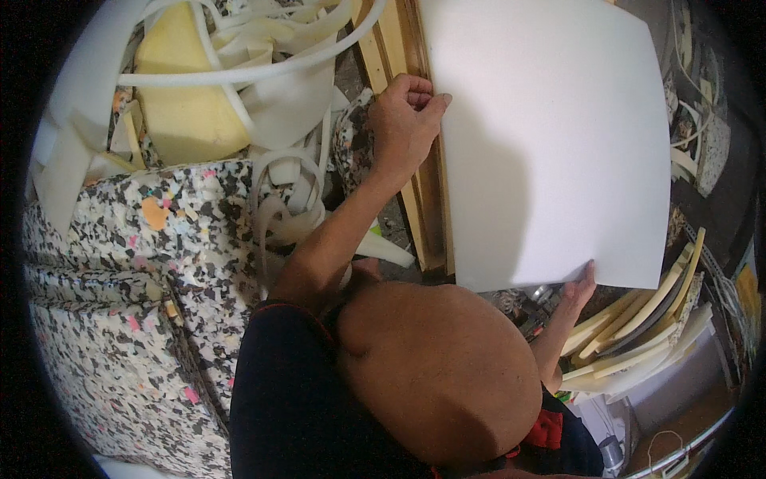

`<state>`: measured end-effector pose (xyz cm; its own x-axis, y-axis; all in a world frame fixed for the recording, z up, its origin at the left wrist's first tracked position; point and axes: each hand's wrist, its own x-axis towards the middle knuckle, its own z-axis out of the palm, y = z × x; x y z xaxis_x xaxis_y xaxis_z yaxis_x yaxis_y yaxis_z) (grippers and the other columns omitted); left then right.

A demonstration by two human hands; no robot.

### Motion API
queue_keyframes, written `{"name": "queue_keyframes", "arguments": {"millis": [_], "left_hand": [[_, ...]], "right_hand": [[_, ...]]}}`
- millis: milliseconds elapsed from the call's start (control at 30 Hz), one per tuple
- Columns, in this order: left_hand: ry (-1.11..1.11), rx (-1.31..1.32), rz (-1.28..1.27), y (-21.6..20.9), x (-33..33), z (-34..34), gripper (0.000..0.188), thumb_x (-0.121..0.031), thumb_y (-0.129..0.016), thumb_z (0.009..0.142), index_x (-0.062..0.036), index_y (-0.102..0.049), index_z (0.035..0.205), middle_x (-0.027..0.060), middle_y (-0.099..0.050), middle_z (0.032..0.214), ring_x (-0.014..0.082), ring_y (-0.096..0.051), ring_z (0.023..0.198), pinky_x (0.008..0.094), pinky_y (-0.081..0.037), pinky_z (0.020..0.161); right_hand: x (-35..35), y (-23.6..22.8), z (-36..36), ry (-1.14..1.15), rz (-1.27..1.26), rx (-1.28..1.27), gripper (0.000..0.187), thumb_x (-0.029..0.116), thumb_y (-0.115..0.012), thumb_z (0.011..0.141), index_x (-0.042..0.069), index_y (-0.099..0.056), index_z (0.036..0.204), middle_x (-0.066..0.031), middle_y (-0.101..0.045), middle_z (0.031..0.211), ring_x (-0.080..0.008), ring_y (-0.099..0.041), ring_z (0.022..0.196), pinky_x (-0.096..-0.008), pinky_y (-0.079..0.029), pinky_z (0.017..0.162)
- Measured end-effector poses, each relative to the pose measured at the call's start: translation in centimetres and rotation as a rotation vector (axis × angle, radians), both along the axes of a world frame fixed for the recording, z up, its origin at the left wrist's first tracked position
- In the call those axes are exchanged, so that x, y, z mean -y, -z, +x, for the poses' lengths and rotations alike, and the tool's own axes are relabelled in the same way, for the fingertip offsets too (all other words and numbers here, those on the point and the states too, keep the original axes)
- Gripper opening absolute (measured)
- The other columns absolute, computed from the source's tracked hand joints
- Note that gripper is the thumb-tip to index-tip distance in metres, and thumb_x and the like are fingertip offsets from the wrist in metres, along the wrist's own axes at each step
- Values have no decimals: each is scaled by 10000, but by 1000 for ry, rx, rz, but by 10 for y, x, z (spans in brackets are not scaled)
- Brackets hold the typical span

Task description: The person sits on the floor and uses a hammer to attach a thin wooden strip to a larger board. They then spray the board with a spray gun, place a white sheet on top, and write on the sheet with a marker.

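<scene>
A large white foam sheet [582,152] lies on a wooden bench, its surface smooth and flat. At its left edge is my left hand [405,120], fingers curled in and thumb pressed against the rim of the sheet. My right hand [578,291] holds the near edge toward its right corner. One fingertip shows on top there, and the rest of that grip is partly hidden by the sheet. A shadow falls across the sheet's left and near part.
Thick speckled foam blocks [104,351] are stacked at the left. Behind them lie white foam offcuts [287,104] and a yellow foam piece [179,88]. Wooden strips [403,48] run along the bench's left side. Curved foam strips [638,319] are heaped at the right.
</scene>
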<state>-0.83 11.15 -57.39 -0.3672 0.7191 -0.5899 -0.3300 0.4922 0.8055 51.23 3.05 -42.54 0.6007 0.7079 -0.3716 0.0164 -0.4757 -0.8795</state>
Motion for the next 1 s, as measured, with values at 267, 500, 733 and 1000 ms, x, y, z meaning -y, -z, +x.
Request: {"name": "queue_keyframes", "arguments": {"millis": [267, 500, 733, 1000], "left_hand": [[26, -119, 39, 12, 2, 1, 316, -198, -799, 833, 36, -652, 987, 78, -683, 809, 116, -640, 667, 253, -518, 562], [24, -41, 79, 26, 1, 2, 315, -182, -803, 832, 38, -650, 999, 97, -711, 837, 137, -677, 693, 254, -550, 589], [14, 40, 115, 30, 2, 3, 355, -152, -795, 837, 70, -616, 1049, 129, -705, 886, 164, -687, 718, 268, -582, 610], [-43, 100, 143, 43, 2, 4, 386, -92, -812, 812, 78, -581, 1071, 150, -694, 903, 187, -684, 739, 301, -607, 634]], "right_hand": [[-11, 3, -5, -7, -38, 21, 594, 89, -631, 924, -42, -380, 1446, -190, -533, 1364, -344, -513, 1273, -527, -439, 1071], [-17, 10, -3, 52, -91, 73, 489, 117, -590, 965, -40, -449, 1405, -192, -564, 1323, -309, -578, 1189, -478, -513, 982], [-25, 31, -9, 169, -19, 128, 469, -71, -604, 906, -78, -476, 1357, -199, -575, 1318, -348, -596, 1167, -484, -492, 1032], [-30, 47, -23, 109, -62, 131, 563, -21, -657, 894, -41, -439, 1413, -181, -506, 1427, -351, -524, 1276, -505, -418, 1094]]}}
